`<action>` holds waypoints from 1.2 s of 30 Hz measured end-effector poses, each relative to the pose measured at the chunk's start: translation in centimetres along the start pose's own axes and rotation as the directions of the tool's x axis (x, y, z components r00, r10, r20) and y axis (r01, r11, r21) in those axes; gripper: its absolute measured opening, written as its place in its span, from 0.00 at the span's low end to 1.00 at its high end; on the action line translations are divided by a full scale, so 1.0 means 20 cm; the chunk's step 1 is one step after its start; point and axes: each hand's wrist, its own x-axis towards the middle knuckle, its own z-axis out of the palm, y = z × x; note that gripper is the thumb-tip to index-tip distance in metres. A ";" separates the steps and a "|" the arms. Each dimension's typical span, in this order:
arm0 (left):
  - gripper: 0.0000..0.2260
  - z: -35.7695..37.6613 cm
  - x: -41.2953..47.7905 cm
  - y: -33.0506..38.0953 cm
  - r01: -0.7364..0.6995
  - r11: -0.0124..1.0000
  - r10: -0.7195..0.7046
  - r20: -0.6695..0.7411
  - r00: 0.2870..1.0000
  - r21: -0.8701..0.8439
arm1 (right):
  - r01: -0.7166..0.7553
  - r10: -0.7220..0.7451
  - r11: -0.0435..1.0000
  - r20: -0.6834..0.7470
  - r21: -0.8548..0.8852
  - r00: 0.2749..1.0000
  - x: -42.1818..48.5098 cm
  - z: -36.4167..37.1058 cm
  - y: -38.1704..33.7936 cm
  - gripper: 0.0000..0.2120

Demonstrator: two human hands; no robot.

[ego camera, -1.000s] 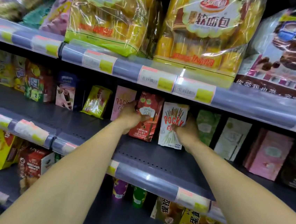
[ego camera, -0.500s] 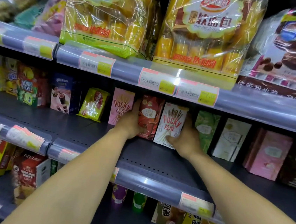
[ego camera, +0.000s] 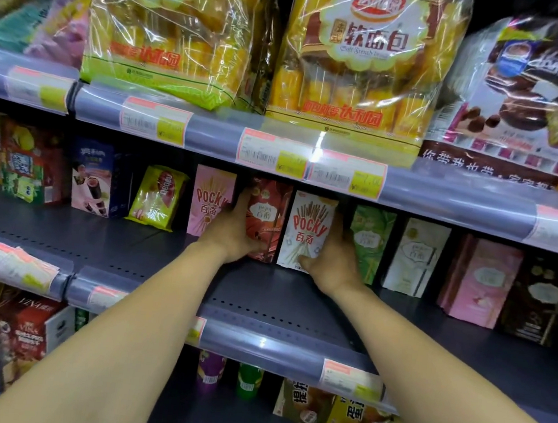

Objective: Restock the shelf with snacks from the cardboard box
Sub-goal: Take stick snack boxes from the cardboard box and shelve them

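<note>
Landmark for this entry: white Pocky box (ego camera: 306, 235).

Middle shelf (ego camera: 162, 261): carries the landmark well back from the front lip, with bare deck in front of it. The cardboard box is not in view, so I cannot say how much stock is left.

Price rail (ego camera: 310, 163): runs just above the landmark. Risk: if I lift a box rather than slide it, I judge its top would knock the rail.

Row: red box (ego camera: 266, 217) stands against the landmark's left side, pink Pocky box (ego camera: 207, 204) further left, green box (ego camera: 369, 238) just to its right. All are tall, narrow and upright, and look tippy to me. Risk: a sideways shove of the landmark could topple the green box and its neighbours beyond.

Left hand (ego camera: 230, 233): left of the landmark, wrapped round the red box's lower edge and grasping it. It overlaps the pink Pocky box's lower corner, so a careless pull-back could drag that box over.

Right hand (ego camera: 331, 254): grasping the landmark low, thumb on the front, fingers hidden behind its right side. With so low a hold on a tall box, the top may swing.
</note>
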 end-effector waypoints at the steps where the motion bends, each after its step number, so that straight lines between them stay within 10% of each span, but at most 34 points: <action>1: 0.51 -0.01 -0.01 0.01 -0.007 1.000 0.007 0.001 1.000 0.024 | 0.002 -0.003 1.000 -0.012 -0.013 1.000 0.00 -0.02 -0.01 0.50; 5: 0.42 -0.11 -0.09 0.00 -0.053 0.986 0.059 -0.031 0.998 0.155 | 0.030 -0.030 1.000 -0.034 0.001 0.999 -0.06 -0.12 -0.07 0.42; 13: 0.25 -0.38 -0.49 -0.02 -0.123 0.987 0.121 -0.031 0.992 -0.101 | -0.019 0.020 0.960 -0.001 0.281 1.000 -0.37 -0.29 -0.27 0.29; 22: 0.05 -0.46 -1.43 -0.27 -0.226 0.972 0.205 -0.238 0.949 -0.065 | 0.225 -0.265 0.872 0.034 0.434 0.964 -1.33 -0.04 -0.55 0.05; 28: 0.06 -0.06 -2.26 -0.80 0.174 0.985 -0.173 0.041 0.984 -0.003 | -0.028 -0.154 0.932 0.465 0.361 0.872 -2.01 0.58 -0.22 0.07; 36: 0.10 0.63 -3.11 -1.14 0.494 0.851 -0.520 0.424 0.742 0.178 | -0.217 0.006 0.960 0.762 0.177 0.647 -2.69 1.22 0.29 0.10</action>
